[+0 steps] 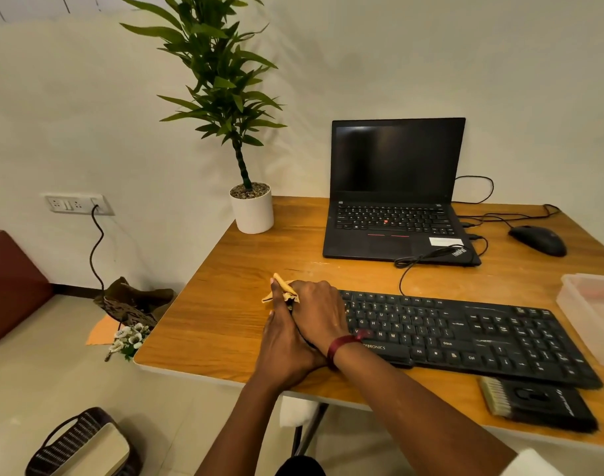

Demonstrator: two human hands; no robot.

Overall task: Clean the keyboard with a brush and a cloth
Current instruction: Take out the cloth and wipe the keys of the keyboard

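A black keyboard [472, 334] lies across the wooden table [225, 304]. My right hand [316, 312], with a red thread on its wrist, rests over the keyboard's left end and holds a crumpled yellow cloth [282, 289] at the far-left corner. My left hand [281, 348] lies against the keyboard's left edge with its fingers straight, the index fingertip touching the cloth. Its thumb is hidden under my right hand, so its grip is unclear. A black brush [537, 403] with pale bristles lies untouched in front of the keyboard's right end.
An open black laptop [396, 201] stands behind the keyboard, with a black mouse [537, 239] and cables to its right. A potted plant [252, 209] stands at the back left corner. A clear plastic box [592, 310] sits at the right edge. A basket [81, 444] is on the floor.
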